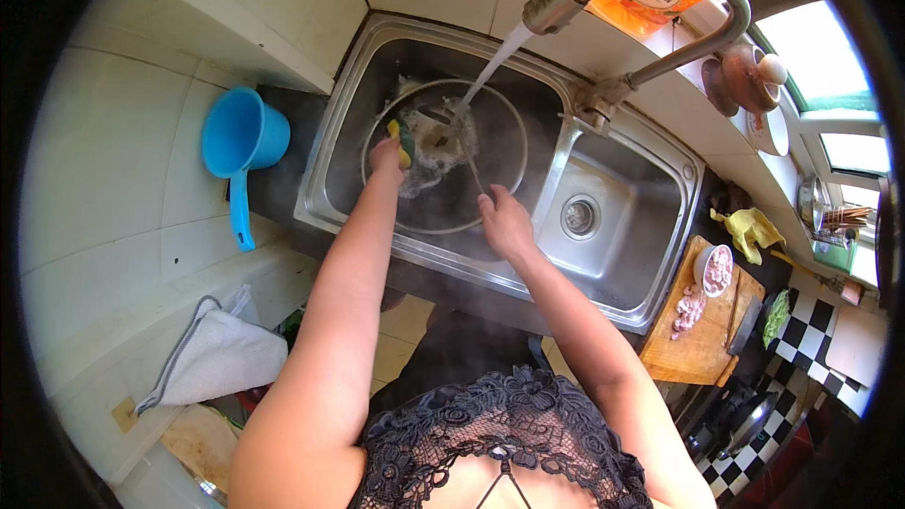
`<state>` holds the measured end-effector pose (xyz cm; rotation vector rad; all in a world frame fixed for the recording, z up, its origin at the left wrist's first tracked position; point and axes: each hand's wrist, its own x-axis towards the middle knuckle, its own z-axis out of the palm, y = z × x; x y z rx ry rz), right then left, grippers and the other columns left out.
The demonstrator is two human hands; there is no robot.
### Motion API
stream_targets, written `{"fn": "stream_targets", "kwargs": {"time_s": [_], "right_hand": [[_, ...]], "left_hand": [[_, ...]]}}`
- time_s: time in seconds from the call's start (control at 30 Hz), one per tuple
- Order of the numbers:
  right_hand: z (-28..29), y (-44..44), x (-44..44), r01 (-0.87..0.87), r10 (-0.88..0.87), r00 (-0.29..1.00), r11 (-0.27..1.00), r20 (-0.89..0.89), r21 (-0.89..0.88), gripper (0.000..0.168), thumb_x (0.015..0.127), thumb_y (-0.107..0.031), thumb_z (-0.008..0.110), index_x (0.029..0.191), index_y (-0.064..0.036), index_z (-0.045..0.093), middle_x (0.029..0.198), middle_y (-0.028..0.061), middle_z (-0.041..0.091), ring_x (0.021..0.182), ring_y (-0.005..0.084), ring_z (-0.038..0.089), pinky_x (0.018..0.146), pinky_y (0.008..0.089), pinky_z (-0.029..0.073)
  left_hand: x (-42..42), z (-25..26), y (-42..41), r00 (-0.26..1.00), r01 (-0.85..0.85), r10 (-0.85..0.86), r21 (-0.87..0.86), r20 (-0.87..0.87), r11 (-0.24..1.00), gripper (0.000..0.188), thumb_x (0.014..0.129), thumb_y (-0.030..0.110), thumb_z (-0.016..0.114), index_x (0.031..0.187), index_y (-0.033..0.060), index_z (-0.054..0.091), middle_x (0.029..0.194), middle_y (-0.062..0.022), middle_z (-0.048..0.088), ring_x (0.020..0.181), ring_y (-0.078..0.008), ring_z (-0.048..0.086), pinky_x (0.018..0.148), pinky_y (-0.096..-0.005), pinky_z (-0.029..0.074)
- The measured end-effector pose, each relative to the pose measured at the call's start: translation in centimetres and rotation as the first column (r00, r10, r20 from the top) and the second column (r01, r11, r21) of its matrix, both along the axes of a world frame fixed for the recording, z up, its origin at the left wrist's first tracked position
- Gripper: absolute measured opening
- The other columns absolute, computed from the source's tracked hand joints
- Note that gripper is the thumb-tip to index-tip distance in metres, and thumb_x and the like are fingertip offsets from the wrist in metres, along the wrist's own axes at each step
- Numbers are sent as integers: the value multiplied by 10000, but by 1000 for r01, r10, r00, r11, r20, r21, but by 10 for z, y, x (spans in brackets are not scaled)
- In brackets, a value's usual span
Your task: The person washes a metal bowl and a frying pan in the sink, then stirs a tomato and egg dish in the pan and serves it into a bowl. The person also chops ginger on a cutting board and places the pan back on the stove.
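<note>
A dark wok with a pale metal rim sits in the large basin of a steel sink. Foamy, murky water lies in its bottom. My left hand grips a yellow and green scouring sponge over the wok's left side. In my right hand is the long thin handle of a metal cooking utensil, probably a spatula. Its far end lies in the foam, partly hidden. A stream of water falls from the faucet onto it, and steam hangs around.
The small basin with a drain is at right. Beyond it, a wooden cutting board bears a bowl of raw meat, loose pieces and a cleaver. A blue dipper stands left; an orange detergent bottle stands behind the faucet.
</note>
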<state>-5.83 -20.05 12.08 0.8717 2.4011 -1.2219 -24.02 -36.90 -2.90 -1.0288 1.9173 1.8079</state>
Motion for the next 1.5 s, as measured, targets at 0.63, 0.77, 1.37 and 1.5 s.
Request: {"fn": "stream_targets", "kwargs": {"time_s": [0.63, 0.77, 1.37, 1.5], "right_hand": [[32, 1, 23, -152, 153, 988, 987, 9, -43, 648, 793, -286, 691, 1310, 33, 466, 1089, 277, 623, 1052, 399, 598, 897, 412, 472], [31, 3, 23, -171, 169, 985, 984, -45, -50, 618, 797, -271, 686, 1295, 32, 477, 1139, 288, 598, 1082, 410, 579, 931, 430, 458], [26, 9, 31, -132, 127, 987, 990, -96, -43, 627, 809, -275, 672, 1314, 31, 461, 1198, 286, 572, 1115, 401, 564, 960, 427, 438], [27, 13, 30, -112, 108, 992, 991, -57, -66, 626, 806, -257, 678, 1319, 29, 463, 1100, 278, 622, 1016, 377, 624, 909, 419, 471]], "left_hand": [[6, 78, 80, 509, 687, -856, -642, 92, 340, 353, 870, 372, 576, 1111, 123, 643, 1039, -143, 646, 892, -334, 640, 780, -449, 497], [19, 77, 83, 254, 464, -967, -875, -16, 137, 355, 874, 393, 535, 1071, 132, 673, 1008, -161, 659, 941, -347, 629, 808, -462, 498], [12, 88, 79, 493, 684, -870, -630, 26, 369, 409, 891, 426, 526, 1148, 119, 611, 1208, -210, 552, 1092, -385, 544, 919, -484, 434], [41, 77, 87, 232, 509, -972, -856, 40, 86, 446, 896, 444, 522, 1272, 206, 544, 1312, -161, 477, 1094, -370, 545, 938, -506, 425]]}}
